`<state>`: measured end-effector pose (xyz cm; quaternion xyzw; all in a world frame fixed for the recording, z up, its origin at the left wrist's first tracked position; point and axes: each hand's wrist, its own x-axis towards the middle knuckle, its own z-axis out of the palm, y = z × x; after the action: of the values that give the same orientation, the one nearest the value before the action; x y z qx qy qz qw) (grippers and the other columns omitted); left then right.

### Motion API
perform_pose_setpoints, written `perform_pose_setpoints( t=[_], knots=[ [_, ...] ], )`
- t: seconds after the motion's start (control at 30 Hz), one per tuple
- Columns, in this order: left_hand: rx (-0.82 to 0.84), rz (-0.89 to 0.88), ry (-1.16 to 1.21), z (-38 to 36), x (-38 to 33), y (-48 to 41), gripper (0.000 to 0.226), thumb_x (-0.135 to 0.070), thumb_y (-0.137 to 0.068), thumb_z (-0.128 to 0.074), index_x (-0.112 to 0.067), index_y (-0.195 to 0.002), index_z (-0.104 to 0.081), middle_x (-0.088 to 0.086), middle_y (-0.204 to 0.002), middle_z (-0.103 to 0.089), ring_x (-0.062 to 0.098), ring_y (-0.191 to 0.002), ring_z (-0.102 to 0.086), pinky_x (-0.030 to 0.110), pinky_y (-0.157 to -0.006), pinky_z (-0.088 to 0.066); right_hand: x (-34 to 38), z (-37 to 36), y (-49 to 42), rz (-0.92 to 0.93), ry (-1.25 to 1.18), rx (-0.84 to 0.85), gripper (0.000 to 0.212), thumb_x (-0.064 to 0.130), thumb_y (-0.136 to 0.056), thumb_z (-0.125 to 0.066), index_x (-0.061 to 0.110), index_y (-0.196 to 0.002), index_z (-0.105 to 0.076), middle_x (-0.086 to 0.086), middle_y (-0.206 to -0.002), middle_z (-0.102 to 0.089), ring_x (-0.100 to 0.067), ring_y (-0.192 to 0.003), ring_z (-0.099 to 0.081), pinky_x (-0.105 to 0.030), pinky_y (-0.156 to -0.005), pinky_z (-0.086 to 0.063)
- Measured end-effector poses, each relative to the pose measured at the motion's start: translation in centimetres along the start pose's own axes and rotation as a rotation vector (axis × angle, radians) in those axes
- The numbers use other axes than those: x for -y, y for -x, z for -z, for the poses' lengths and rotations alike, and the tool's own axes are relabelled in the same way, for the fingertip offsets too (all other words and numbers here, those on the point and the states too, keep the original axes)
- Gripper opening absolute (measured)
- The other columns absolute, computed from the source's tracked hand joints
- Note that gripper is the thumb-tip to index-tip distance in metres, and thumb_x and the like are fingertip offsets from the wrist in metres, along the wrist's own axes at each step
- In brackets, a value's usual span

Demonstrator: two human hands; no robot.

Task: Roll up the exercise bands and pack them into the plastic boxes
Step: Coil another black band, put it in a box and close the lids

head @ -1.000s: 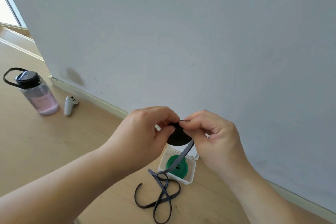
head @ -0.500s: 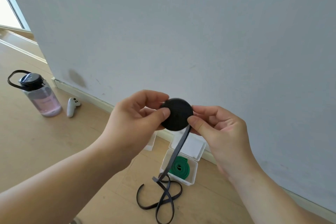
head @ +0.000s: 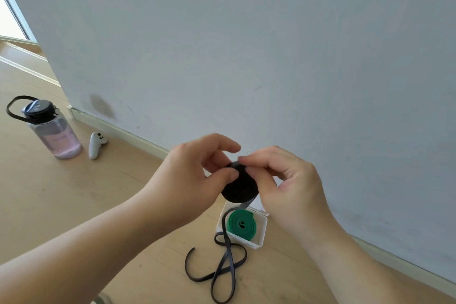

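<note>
Bare floor (head: 86,205) lies between bottle (head: 58,136), controller (head: 95,145) and plastic box (head: 249,243). The loose black band (head: 222,269) lies before the box. The wall (head: 271,57) closes the far edge.

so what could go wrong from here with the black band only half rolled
1. The black roll is held only by fingertip pinches of the left hand and right hand; a slip could let it unwind.
2. Its loose tail lies crossed over itself on the floor, so twists may get wound in.
3. The tail hangs past the box holding the green band; a tug might shift it.
</note>
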<state>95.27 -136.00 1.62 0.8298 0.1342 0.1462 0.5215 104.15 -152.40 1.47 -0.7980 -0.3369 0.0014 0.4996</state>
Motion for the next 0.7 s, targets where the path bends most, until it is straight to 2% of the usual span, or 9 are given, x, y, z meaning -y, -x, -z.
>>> perform_pose_setpoints(
  t=[0.07, 0.13, 0.2, 0.3, 0.43, 0.47, 0.53, 0.6, 0.7],
  knots=[
    [-0.036, 0.051, 0.116, 0.1, 0.0, -0.2, 0.034, -0.008, -0.091, -0.073, -0.037, -0.108, -0.07, -0.007, -0.087, -0.075, 0.008, -0.083, -0.073, 0.023, -0.074, -0.062, 0.2, 0.4, -0.4, -0.167, -0.154, -0.05, 0.03, 0.003, -0.086, -0.079, 0.032, -0.091, -0.08, 0.012, -0.088, -0.079, -0.008, -0.087, -0.075, -0.022, -0.083, -0.06],
    [-0.084, 0.07, 0.204, 0.2, 0.1, -0.4, 0.034, -0.006, -0.093, -0.071, -0.035, -0.109, -0.07, -0.003, -0.09, -0.074, 0.013, -0.083, -0.074, 0.024, -0.071, -0.063, 0.1, 0.7, -0.7, -0.239, -0.225, -0.048, 0.029, 0.004, -0.086, -0.08, 0.032, -0.093, -0.079, 0.011, -0.089, -0.08, -0.008, -0.087, -0.076, -0.026, -0.084, -0.062],
    [-0.096, 0.074, 0.273, 0.3, 0.0, -0.5, 0.034, -0.003, -0.095, -0.068, -0.034, -0.11, -0.071, 0.0, -0.094, -0.074, 0.015, -0.087, -0.075, 0.026, -0.074, -0.064, 0.2, 0.8, -0.9, -0.261, -0.272, -0.044, 0.029, 0.003, -0.088, -0.077, 0.031, -0.097, -0.079, 0.007, -0.091, -0.08, -0.011, -0.088, -0.076, -0.028, -0.085, -0.061],
    [-0.096, 0.046, 0.265, 0.1, 0.3, -0.6, 0.034, -0.001, -0.096, -0.065, -0.032, -0.109, -0.072, 0.0, -0.099, -0.073, 0.014, -0.095, -0.073, 0.028, -0.076, -0.064, 0.2, 0.8, -1.0, -0.264, -0.29, -0.058, 0.028, 0.002, -0.09, -0.076, 0.029, -0.097, -0.079, 0.002, -0.087, -0.079, -0.017, -0.077, -0.075, -0.029, -0.079, -0.061],
    [-0.031, 0.071, 0.271, -0.1, 0.3, -0.4, 0.026, -0.001, -0.095, -0.065, -0.026, -0.102, -0.07, -0.001, -0.1, -0.074, 0.015, -0.094, -0.074, 0.028, -0.073, -0.064, 0.1, 0.5, -0.8, -0.236, -0.236, -0.064, 0.03, 0.002, -0.091, -0.074, 0.032, -0.093, -0.079, 0.01, -0.088, -0.079, -0.009, -0.077, -0.075, -0.024, -0.079, -0.06],
    [-0.005, 0.074, 0.227, -0.1, 0.3, -0.3, 0.022, -0.004, -0.095, -0.066, -0.026, -0.099, -0.067, -0.004, -0.099, -0.074, 0.009, -0.091, -0.074, 0.024, -0.072, -0.063, 0.1, 0.4, -0.6, -0.22, -0.217, -0.05, 0.031, 0.001, -0.091, -0.073, 0.032, -0.093, -0.079, 0.011, -0.09, -0.079, -0.01, -0.082, -0.075, -0.025, -0.081, -0.061],
    [0.009, 0.026, -0.038, 0.0, 0.7, 0.0, 0.012, -0.019, -0.094, -0.069, -0.029, -0.094, -0.062, -0.013, -0.093, -0.072, -0.006, -0.082, -0.068, 0.015, -0.067, -0.056, -0.1, 0.1, -0.3, -0.126, -0.117, -0.006, 0.032, -0.001, -0.093, -0.069, 0.03, -0.094, -0.079, 0.008, -0.092, -0.077, -0.012, -0.091, -0.074, -0.023, -0.083, -0.059],
    [0.004, -0.091, -0.29, 0.1, 1.1, 0.1, 0.012, -0.032, -0.09, -0.072, -0.029, -0.095, -0.062, -0.017, -0.092, -0.067, -0.008, -0.082, -0.063, 0.023, -0.069, -0.056, -0.1, -0.2, -0.1, 0.004, 0.017, 0.035, 0.031, -0.003, -0.096, -0.064, 0.024, -0.097, -0.079, 0.008, -0.092, -0.071, -0.013, -0.094, -0.07, -0.017, -0.08, -0.054],
    [-0.017, -0.134, -0.233, -0.1, 1.1, 0.2, 0.014, -0.027, -0.089, -0.074, -0.026, -0.1, -0.064, -0.016, -0.091, -0.068, -0.005, -0.083, -0.065, 0.029, -0.068, -0.057, -0.1, 0.0, -0.2, 0.128, 0.126, 0.06, 0.033, -0.007, -0.096, -0.06, 0.021, -0.101, -0.078, 0.008, -0.094, -0.064, -0.011, -0.093, -0.066, -0.009, -0.077, -0.048]
  ],
)
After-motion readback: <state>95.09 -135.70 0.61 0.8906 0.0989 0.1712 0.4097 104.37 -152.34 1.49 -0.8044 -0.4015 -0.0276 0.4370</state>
